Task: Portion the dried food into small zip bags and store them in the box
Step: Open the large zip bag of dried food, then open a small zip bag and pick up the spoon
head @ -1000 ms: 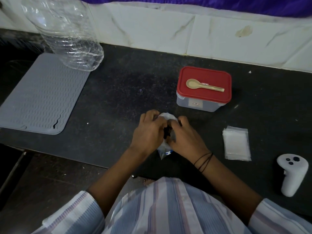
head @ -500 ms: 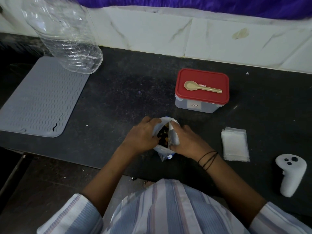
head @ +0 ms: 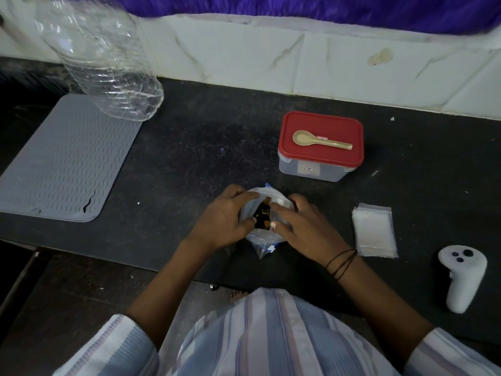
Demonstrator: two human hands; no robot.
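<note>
Our left hand (head: pixel 225 217) and right hand (head: pixel 301 226) pinch the food bag (head: pixel 264 234) open at the near desk (head: pixel 206 147) edge; the small bags (head: pixel 375 230) lie right, nearer our right hand.

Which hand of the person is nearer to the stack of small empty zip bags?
The right hand. It holds the food bag just left of the stack of small zip bags, with bare counter between. The left hand grips the bag's far side, farther from the stack.

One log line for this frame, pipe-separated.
left hand + right hand: hold food bag mouth open | box lidded, spoon on lid | zip bags untouched
</note>
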